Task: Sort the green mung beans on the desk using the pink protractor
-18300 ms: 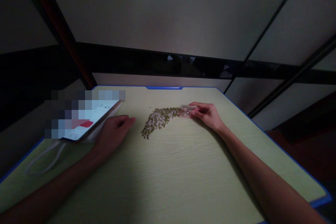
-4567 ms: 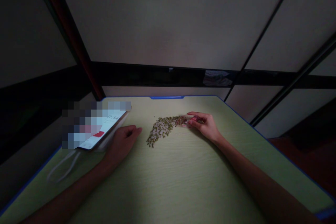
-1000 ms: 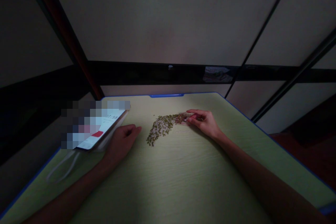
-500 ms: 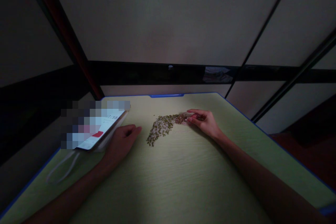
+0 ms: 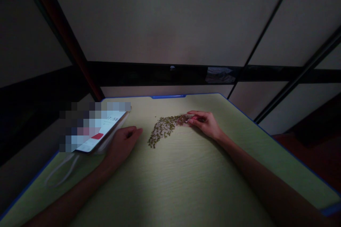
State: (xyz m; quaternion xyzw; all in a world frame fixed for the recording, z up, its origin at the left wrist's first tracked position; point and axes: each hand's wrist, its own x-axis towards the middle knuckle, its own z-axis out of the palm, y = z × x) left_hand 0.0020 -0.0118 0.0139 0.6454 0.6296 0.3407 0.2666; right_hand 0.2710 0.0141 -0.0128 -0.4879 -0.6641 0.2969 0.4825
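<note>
A curved patch of small green and whitish pieces (image 5: pixel 161 129) lies on the table, turning reddish-brown at its right end; the pieces are too small to name. Over that end my right hand (image 5: pixel 204 123) pinches a small red thing (image 5: pixel 195 117) between thumb and fingers, its shape mostly covered. Left of the patch, my left hand (image 5: pixel 124 143) rests on the table with its fingers curled in and the thumb side towards the patch. Nothing shows in it. Just behind this hand is a lit phone (image 5: pixel 99 129), partly blurred out.
The pale table (image 5: pixel 170 181) has a blue rim with a blue handle (image 5: pixel 168 96) at its far edge. A white loop of cord (image 5: pixel 60 175) hangs by the phone's near end. Light cabinet panels (image 5: pixel 160 17) with a dark gap stand behind the table.
My right hand has shifted very slightly left along the reddish end of the patch, still pinching the red thing. The view has drifted a little; my left hand stays in place.
</note>
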